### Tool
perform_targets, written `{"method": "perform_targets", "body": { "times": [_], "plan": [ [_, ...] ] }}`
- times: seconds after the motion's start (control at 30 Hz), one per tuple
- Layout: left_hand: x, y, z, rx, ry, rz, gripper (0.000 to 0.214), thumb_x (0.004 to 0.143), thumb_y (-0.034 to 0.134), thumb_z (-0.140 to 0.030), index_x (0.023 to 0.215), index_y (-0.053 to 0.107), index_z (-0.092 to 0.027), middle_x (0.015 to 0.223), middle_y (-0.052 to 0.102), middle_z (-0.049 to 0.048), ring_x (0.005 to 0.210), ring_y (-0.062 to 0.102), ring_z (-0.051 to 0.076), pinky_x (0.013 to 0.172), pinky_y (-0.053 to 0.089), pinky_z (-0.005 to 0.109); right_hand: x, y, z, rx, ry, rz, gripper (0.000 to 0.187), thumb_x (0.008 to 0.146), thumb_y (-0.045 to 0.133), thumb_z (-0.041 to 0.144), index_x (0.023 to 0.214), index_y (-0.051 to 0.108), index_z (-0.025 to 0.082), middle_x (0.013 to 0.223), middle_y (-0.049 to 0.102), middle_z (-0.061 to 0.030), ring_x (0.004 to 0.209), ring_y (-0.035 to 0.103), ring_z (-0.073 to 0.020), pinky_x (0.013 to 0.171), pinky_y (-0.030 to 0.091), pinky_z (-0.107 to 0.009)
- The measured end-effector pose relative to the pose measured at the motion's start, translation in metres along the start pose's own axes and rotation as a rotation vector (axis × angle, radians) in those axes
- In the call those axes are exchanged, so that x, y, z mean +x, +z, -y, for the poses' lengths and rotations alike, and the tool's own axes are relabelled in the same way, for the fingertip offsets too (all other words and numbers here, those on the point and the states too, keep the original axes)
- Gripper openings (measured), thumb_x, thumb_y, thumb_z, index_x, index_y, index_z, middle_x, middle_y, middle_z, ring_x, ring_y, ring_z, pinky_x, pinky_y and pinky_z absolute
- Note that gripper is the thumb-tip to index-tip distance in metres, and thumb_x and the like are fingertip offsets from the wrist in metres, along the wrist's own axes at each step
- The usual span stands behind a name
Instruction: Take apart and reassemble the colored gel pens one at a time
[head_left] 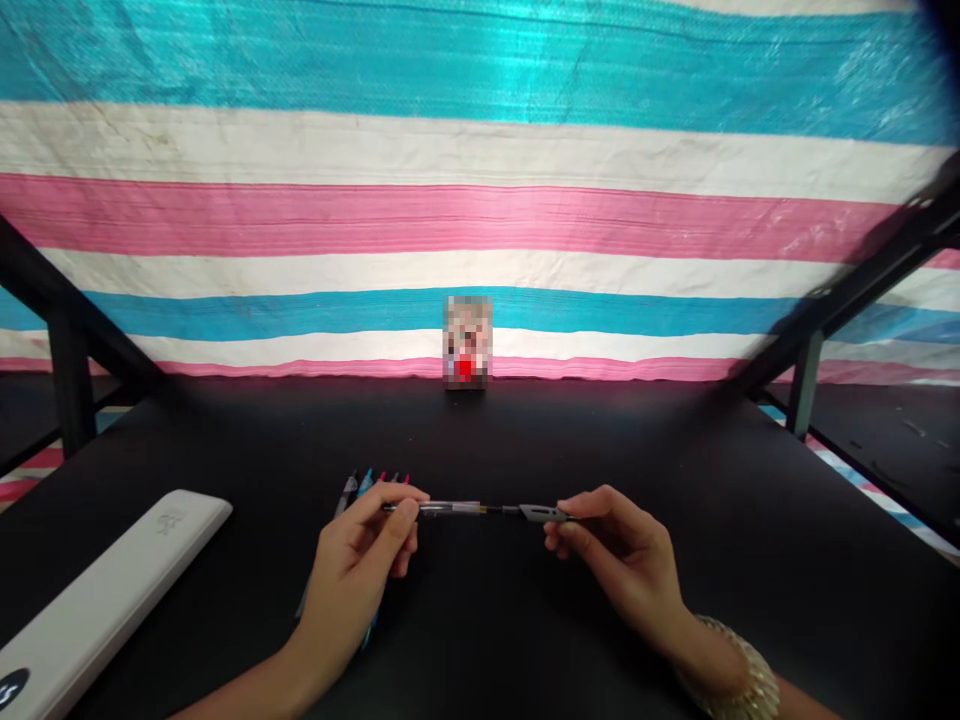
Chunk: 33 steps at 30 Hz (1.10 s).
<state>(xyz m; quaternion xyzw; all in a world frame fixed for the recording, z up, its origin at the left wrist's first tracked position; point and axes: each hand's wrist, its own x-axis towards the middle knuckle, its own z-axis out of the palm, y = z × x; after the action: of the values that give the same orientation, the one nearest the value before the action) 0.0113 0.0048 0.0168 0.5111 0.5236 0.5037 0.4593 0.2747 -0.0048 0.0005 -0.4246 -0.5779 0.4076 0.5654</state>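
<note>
My left hand (367, 555) pinches a pen with a clear barrel (454, 508) between thumb and fingertips, level above the black table. Opposite it, my right hand (619, 560) grips a grey and black pen cap (541, 513), also between thumb and fingers. Both pieces lie in one line, and a thin dark section bridges the space between them; whether they are joined or apart is too small to tell. Behind and under my left hand lie several pens (365, 482) with black, blue and red ends, partly hidden by the hand.
A long white device (120, 590) with a dark oval display lies on the left of the black table (480, 640). At the back edge stands a small blurred-out card or box (467, 343). Black metal bars (810, 350) flank the table, and a striped sheet (480, 220) hangs behind.
</note>
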Motion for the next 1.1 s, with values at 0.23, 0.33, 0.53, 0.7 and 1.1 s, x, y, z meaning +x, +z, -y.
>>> {"method": "perform_targets", "body": {
  "times": [0.23,0.33,0.53,0.7,1.1],
  "plan": [
    [0.004,-0.009,0.012,-0.123,0.011,-0.057,0.022,0.095,0.063,-0.039,0.094,0.07,-0.018,0.06,0.053,-0.0047,0.053,0.044,0.01,0.05,0.036,0.021,0.0,-0.006,-0.001,0.061,0.06,-0.097,0.01,0.084,0.08,0.028,0.088,0.072,0.023,0.071,0.074,-0.0015,0.058,0.069,-0.015,0.053,0.057,-0.023],
    [0.004,-0.008,0.011,-0.127,0.018,-0.07,0.021,0.094,0.064,-0.039,0.093,0.07,-0.018,0.06,0.051,-0.005,0.053,0.043,0.01,0.05,0.036,0.021,0.0,-0.008,-0.004,0.064,0.064,-0.117,0.011,0.084,0.08,0.029,0.088,0.072,0.023,0.072,0.073,-0.0019,0.059,0.069,-0.016,0.052,0.057,-0.025],
    [0.004,-0.009,0.012,-0.122,0.017,-0.07,0.021,0.095,0.063,-0.038,0.094,0.07,-0.019,0.061,0.052,-0.0049,0.053,0.043,0.01,0.05,0.036,0.022,0.0,-0.009,-0.005,0.056,0.049,-0.135,0.011,0.084,0.08,0.028,0.088,0.072,0.022,0.073,0.073,-0.0023,0.058,0.068,-0.0163,0.051,0.056,-0.025],
    [0.003,-0.008,0.012,-0.116,0.012,-0.073,0.021,0.094,0.063,-0.038,0.093,0.07,-0.018,0.06,0.052,-0.0046,0.053,0.044,0.01,0.05,0.036,0.021,-0.001,-0.009,-0.005,0.047,0.043,-0.121,0.009,0.085,0.079,0.026,0.089,0.072,0.024,0.073,0.073,-0.0013,0.059,0.069,-0.0158,0.052,0.057,-0.025],
    [0.001,-0.006,0.013,-0.089,0.004,-0.015,0.023,0.096,0.061,-0.04,0.095,0.07,-0.019,0.059,0.052,-0.0049,0.052,0.045,0.01,0.052,0.036,0.022,-0.003,-0.008,-0.001,0.006,0.004,-0.091,0.009,0.086,0.078,0.025,0.091,0.071,0.023,0.074,0.073,-0.0023,0.06,0.07,-0.0164,0.053,0.059,-0.024]
  ]
}}
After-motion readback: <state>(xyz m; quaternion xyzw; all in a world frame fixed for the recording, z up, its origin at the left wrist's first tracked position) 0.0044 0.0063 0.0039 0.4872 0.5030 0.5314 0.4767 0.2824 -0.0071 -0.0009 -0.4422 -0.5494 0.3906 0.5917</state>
